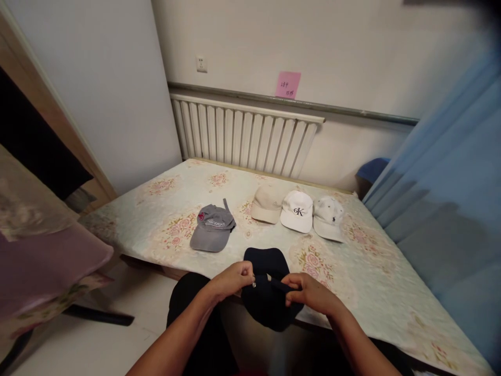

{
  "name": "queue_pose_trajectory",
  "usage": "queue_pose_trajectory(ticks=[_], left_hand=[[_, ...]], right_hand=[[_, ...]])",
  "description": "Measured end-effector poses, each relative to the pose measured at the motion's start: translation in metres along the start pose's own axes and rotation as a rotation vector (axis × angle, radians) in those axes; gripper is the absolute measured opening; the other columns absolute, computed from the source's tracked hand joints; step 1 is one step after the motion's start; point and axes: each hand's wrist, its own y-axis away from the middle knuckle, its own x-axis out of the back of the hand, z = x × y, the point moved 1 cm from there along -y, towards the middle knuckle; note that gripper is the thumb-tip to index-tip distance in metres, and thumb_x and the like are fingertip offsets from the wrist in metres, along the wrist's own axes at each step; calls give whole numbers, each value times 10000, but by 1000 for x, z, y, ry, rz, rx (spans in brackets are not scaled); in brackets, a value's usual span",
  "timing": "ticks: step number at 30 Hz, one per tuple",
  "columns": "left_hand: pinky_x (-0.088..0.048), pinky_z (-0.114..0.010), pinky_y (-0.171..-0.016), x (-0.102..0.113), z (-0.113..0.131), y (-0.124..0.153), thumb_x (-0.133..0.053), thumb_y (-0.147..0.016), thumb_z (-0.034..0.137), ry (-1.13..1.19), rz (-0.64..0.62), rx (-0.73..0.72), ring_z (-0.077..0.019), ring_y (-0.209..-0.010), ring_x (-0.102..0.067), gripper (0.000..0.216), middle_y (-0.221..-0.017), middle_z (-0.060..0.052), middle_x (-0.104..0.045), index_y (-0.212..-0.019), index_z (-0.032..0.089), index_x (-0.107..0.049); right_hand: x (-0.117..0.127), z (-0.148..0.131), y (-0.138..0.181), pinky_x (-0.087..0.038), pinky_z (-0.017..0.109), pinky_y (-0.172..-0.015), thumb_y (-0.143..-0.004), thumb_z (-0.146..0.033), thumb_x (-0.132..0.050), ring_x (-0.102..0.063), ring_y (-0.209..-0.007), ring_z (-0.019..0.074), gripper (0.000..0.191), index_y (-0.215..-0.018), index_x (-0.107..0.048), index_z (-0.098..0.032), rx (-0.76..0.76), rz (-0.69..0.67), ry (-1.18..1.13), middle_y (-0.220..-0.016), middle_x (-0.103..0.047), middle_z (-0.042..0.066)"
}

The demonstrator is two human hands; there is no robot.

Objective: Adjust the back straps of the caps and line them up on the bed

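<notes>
A dark navy cap (266,292) hangs over the near edge of the bed, its brim pointing away from me. My left hand (233,279) pinches the cap's back strap near a small metal buckle. My right hand (307,292) grips the other end of the strap, fingers closed on it. Both hands meet over the back of the cap.
On the floral mattress (376,282) lie a grey cap (213,227), a beige cap (266,203), a white cap with a black logo (298,210) and another white cap (327,216). A white radiator (242,133) stands behind, a blue curtain (454,198) at right.
</notes>
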Motion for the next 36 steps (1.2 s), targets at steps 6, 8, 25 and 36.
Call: queue_pose_trajectory(ticks=[6, 8, 25, 36], left_hand=[[-243, -186, -480, 0, 1, 0, -531, -724, 264, 59, -26, -28, -59, -492, -304, 153, -604, 75, -389, -704, 197, -394], [-244, -187, -481, -1, 1, 0, -530, -723, 254, 66, -31, -31, -61, -495, -308, 146, -609, 72, -397, -707, 196, -397], [-284, -171, -511, 6, -7, -2, -667, -676, 329, 238, -46, 11, -64, -554, -402, 269, -650, 47, -481, -702, 166, -455], [-344, -197, -540, 8, -9, -2, -672, -667, 367, 327, -136, 57, -68, -542, -440, 290, -653, 38, -482, -694, 163, -467]], right_hand=[[11, 20, 2, -397, 279, -644, -673, -361, -688, -572, -584, 133, 245, -796, -655, -151, 43, 48, -248, -596, -652, -5], [11, 22, 1, -389, 270, -626, -675, -391, -695, -556, -569, 125, 282, -810, -658, -146, 65, 62, -312, -577, -641, -5], [19, 35, -6, -404, 254, -578, -665, -397, -719, -589, -593, 131, 330, -888, -653, -163, 49, 124, -478, -680, -676, 18], [21, 41, -3, -394, 262, -573, -683, -367, -708, -576, -561, 126, 274, -865, -647, -172, 20, 136, -479, -652, -670, -1]])
